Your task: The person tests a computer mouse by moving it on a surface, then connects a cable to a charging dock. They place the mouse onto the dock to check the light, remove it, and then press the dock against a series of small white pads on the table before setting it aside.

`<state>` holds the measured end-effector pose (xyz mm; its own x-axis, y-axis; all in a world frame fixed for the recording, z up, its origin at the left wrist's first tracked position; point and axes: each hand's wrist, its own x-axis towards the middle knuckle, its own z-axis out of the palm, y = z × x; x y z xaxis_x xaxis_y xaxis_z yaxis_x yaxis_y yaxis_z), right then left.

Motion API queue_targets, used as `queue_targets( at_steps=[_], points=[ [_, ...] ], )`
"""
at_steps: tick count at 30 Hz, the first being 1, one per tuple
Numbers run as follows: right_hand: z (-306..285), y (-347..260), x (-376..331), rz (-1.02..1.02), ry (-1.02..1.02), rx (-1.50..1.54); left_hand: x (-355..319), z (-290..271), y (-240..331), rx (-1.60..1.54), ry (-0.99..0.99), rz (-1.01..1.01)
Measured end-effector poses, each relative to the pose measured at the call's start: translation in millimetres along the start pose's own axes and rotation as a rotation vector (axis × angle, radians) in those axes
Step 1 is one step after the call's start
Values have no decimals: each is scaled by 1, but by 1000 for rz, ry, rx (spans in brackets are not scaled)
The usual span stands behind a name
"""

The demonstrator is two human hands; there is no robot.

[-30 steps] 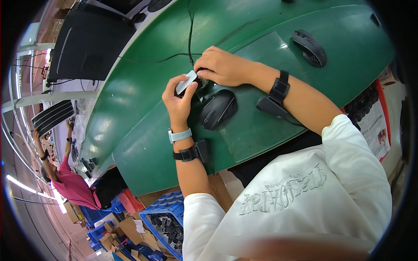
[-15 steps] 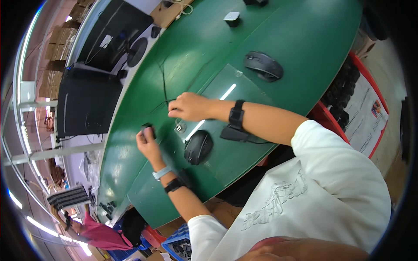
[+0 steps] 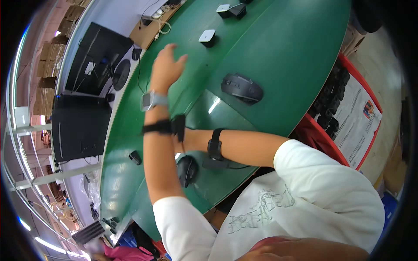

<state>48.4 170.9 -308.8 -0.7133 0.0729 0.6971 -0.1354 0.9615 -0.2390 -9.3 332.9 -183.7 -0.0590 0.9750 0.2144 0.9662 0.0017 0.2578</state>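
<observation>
A black computer mouse lies by a clear sheet on a green worktable, partly screened by the left forearm; the sheet is perhaps there to guard the surface. The right hand, just beyond the mouse, is mostly hidden behind that forearm, its grip impossible to tell. The left hand, blurred, appears empty and open, thumb spread, its arm stretched over the right one, apparently for reach. Near its fingers stands a small black box, pale top upward, presumably for steadiness. A second mouse rests farther right, short of a red bin holding black parts.
</observation>
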Motion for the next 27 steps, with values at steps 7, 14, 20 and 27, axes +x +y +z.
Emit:
queue_targets(
  at_steps=[7,14,20,27],
  points=[
    [-7,7,-11,85,-166,335,86,82,69,62,-210,-15],
    [-21,-1,12,124,54,469,-62,-62,-5,-1043,336,-241],
    [-37,-4,31,301,168,611,-248,-66,-81,-1412,563,-304],
    [-37,2,30,131,444,688,-324,-22,-84,-1289,608,-408]
  ],
)
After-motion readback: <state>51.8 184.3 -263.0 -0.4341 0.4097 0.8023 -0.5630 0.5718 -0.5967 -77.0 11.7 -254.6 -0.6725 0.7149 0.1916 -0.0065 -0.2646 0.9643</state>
